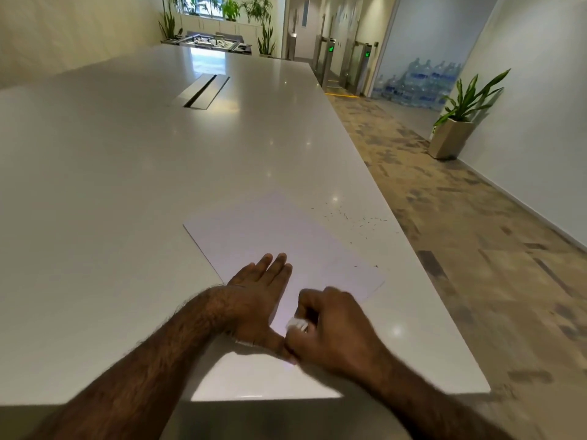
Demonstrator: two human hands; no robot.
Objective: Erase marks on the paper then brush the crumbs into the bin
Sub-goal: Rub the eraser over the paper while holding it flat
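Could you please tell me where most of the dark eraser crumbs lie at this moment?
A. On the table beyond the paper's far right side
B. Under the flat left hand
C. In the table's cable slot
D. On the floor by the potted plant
A: the dark crumbs are scattered on the bare table just past the far right side of the paper, towards the table's right edge.

We are in an office lobby or shared work area: beyond our hands (286, 312) runs a very long, glossy white counter (127, 185) with a cable slot (203, 90) set into its middle. Further off to the right of the hands stand access turnstiles (359, 68) with green lights and a stack of large water bottles (419, 84). Patterned carpet tiles (460, 233) and potted plants (460, 122) line the pale walls.
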